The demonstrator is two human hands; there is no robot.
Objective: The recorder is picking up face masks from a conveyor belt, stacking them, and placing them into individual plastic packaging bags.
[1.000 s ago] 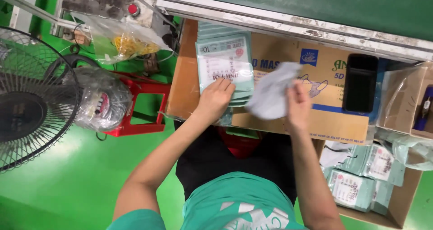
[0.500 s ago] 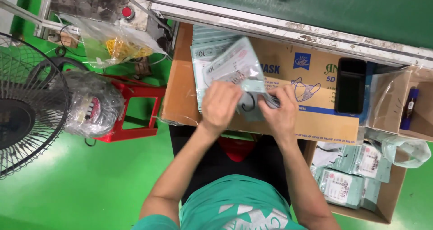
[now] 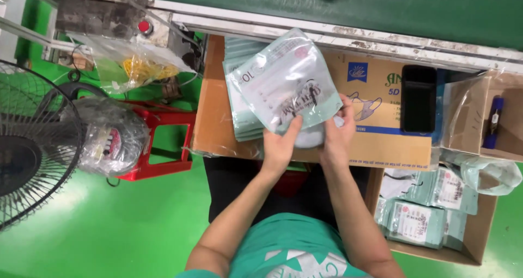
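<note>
My left hand [image 3: 281, 145] grips the lower edge of a pale green printed pouch [image 3: 283, 79], which is lifted and tilted over the cardboard box top [image 3: 381, 142]. My right hand [image 3: 336, 130] holds the pouch's right side and presses a wad of grey-white masks [image 3: 309, 138] at its opening. Beneath the lifted pouch lies a stack of the same pouches [image 3: 239, 117] on the cardboard. Both forearms reach up from the bottom of the view.
A black phone [image 3: 418, 98] lies on the cardboard at right. An open box [image 3: 436, 212] of filled pouches sits lower right. At left are a fan [image 3: 32, 153], a red stool [image 3: 158, 147] with a wrapped bundle [image 3: 109, 133], and a bag with yellow rubber bands [image 3: 136, 68].
A second ago my left hand was on the pouch stack and my right held loose masks. Now one pouch is lifted and both hands have come together at its opening.
</note>
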